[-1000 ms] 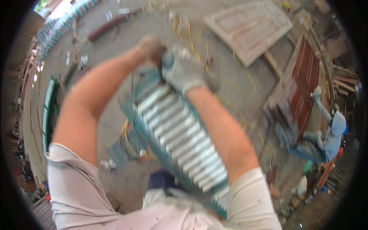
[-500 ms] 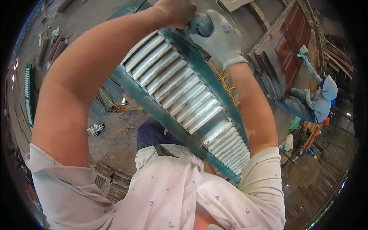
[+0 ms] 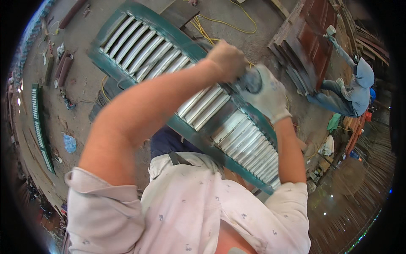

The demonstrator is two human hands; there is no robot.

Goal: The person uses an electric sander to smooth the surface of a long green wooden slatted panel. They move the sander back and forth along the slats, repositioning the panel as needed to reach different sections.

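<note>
A long green-framed louvred shutter [image 3: 207, 144] lies slantwise in front of me, its pale slats worn to a silvery tone. Both my hands meet over its far-right long edge, around a dark grey, round-bodied power tool [image 3: 253, 80]. My bare left hand [image 3: 228, 61] is closed at the tool's left side. My right hand [image 3: 266, 95], in a whitish work glove, wraps the round end from the right. The tool's underside and working face are hidden, so its exact kind does not show. My left forearm crosses above the slats and covers part of them.
A co-worker [image 3: 357, 86] in a hooded grey top crouches at the right by a reddish-brown panelled door [image 3: 315, 42]. A yellow cable [image 3: 237, 30] loops on the floor beyond the shutter. Another green louvred shutter [image 3: 39, 122] and a blue cloth [image 3: 69, 143] lie at the left.
My hands and the tool have moved along the shutter's far-right edge, from near its far end toward its middle. The view has shifted, showing more of the shutter's far end.
</note>
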